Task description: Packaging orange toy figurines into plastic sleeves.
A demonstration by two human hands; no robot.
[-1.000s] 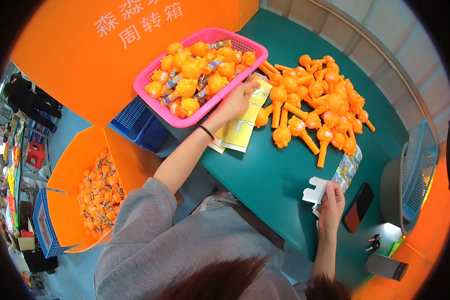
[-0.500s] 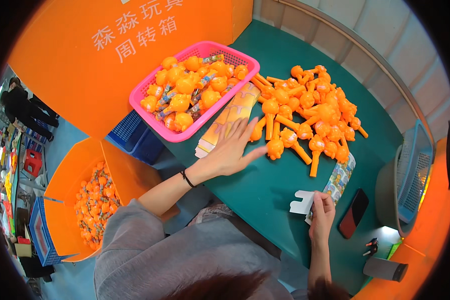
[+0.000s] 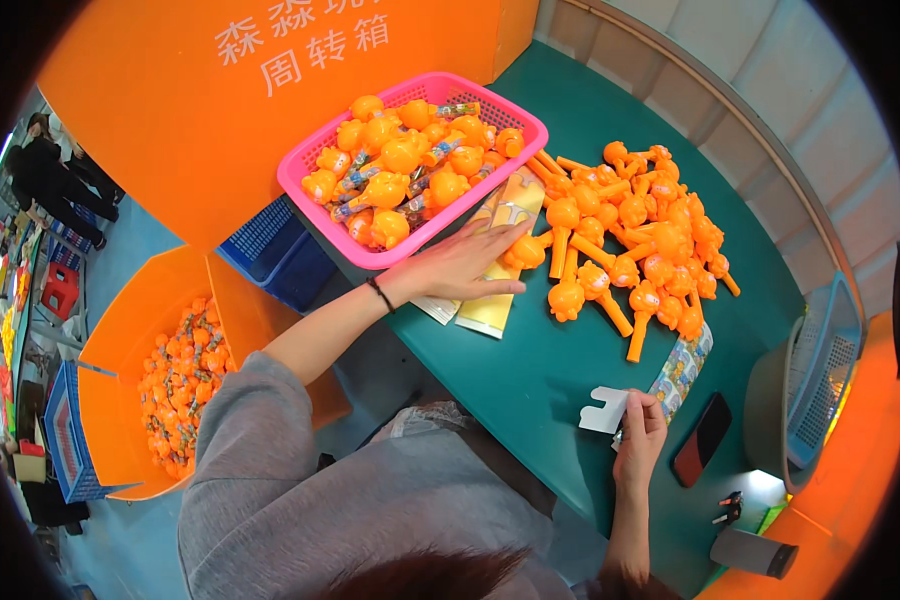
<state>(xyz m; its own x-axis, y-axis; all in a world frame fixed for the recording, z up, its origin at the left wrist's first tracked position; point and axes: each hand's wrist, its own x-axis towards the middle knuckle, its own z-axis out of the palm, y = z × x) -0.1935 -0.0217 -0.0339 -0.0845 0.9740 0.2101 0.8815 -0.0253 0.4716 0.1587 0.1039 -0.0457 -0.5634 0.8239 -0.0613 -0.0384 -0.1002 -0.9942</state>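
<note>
My left hand (image 3: 462, 264) lies flat with fingers spread on long yellow patterned card sheets (image 3: 486, 318), fanned apart beside the pink basket (image 3: 368, 258). Its fingertips are close to the nearest orange figure-headed toys with stick handles (image 3: 660, 238), which lie in a loose pile. My right hand (image 3: 641, 440) pinches a white notched card (image 3: 602, 411) over the green table, near the end of a colourful printed strip (image 3: 684, 368). Whether those fingers also touch the strip's end is hidden. Similar toys with patterned handles (image 3: 402, 153) fill the basket.
A phone (image 3: 703, 440), keys (image 3: 730, 508) and a grey cylinder (image 3: 755, 552) are at the right on the green table (image 3: 530, 400). Stacked baskets (image 3: 826, 370) stand beyond them. At the lower left, an orange bin (image 3: 110, 400) holds many toys. People stand far left.
My left hand has slid a yellow sheet rightward, so the sheets now fan apart. My right hand still pinches the white card. The whole view has shifted slightly.
</note>
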